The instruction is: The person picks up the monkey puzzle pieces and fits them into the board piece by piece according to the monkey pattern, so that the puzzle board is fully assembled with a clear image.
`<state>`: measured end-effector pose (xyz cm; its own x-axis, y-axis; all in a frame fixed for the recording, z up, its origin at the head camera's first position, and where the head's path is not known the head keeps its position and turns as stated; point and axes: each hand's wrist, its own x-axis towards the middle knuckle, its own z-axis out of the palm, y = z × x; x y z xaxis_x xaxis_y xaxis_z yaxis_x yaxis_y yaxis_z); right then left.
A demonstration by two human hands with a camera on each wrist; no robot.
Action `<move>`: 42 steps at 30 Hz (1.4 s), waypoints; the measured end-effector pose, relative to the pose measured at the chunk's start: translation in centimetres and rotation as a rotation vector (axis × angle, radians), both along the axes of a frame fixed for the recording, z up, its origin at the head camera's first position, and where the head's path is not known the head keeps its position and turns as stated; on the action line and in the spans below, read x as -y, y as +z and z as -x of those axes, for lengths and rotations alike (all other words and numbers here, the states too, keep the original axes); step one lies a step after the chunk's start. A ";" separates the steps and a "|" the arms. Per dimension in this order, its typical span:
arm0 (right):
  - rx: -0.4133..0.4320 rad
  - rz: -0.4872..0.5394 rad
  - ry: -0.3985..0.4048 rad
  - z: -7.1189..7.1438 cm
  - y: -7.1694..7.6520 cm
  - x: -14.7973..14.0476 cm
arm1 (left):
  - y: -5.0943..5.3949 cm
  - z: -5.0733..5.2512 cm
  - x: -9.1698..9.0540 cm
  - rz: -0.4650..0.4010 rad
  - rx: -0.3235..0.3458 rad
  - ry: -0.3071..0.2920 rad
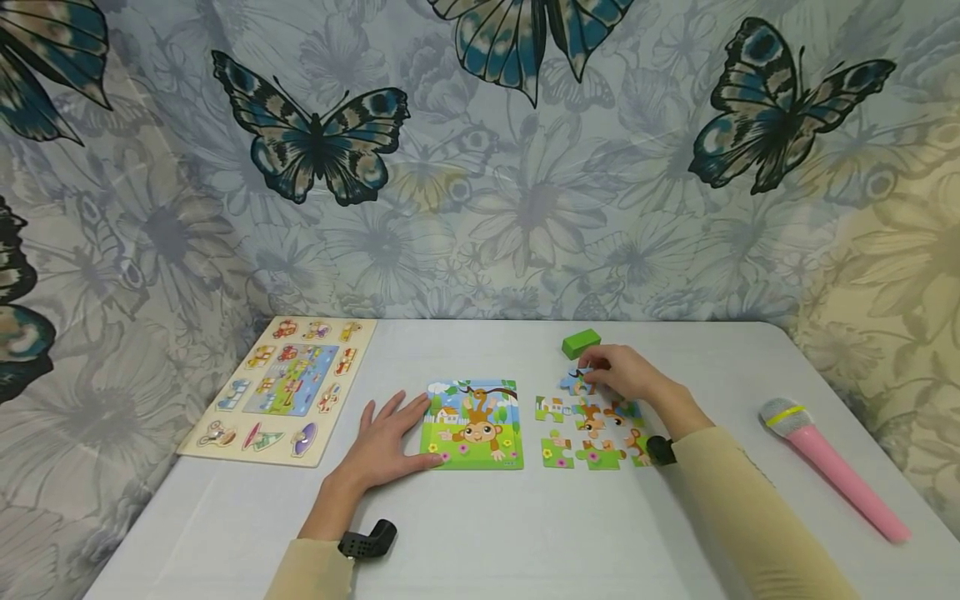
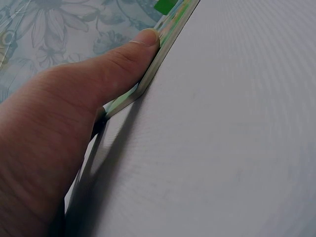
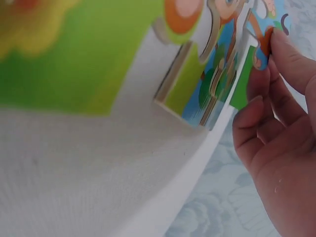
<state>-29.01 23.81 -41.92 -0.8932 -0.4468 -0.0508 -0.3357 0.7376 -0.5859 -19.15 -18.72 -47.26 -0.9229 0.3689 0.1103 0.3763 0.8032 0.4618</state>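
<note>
A square monkey picture board [image 1: 472, 425] lies mid-table. The left hand [image 1: 388, 443] rests at its left side, fingers spread, thumb on the lower left corner; in the left wrist view the thumb of this hand [image 2: 84, 94] presses on the board's edge [image 2: 148, 79]. To the right, several loose puzzle pieces [image 1: 602, 457] lie in loose rows. The right hand [image 1: 622, 372] pinches a blue piece [image 1: 576, 382] at the top of these rows. The right wrist view shows thumb and fingers of the hand [image 3: 286, 133] gripping that piece [image 3: 262, 49] by its edge.
A green block [image 1: 581, 342] stands just behind the right hand. At the table's left lies a wooden board with vehicle and toy pictures [image 1: 217, 442]. A pink toy microphone [image 1: 840, 475] lies at the right. A butterfly-patterned cloth [image 1: 525, 208] hangs behind the table.
</note>
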 end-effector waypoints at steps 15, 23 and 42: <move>0.025 0.145 0.025 -0.2 1.0 1.0 | 0.2 0.0 -0.1 0.002 0.000 -0.003; 0.018 0.214 0.105 -0.3 1.5 4.3 | 0.3 -0.1 0.0 0.004 -0.001 0.000; 0.090 0.211 0.182 -0.8 1.5 12.5 | 0.3 -0.3 -0.2 0.009 -0.007 -0.020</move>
<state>-28.24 11.33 -40.45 -0.7937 -0.6081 -0.0147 -0.3911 0.5286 -0.7534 -18.88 -18.57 -46.96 -0.9144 0.3886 0.1131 0.3957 0.7997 0.4515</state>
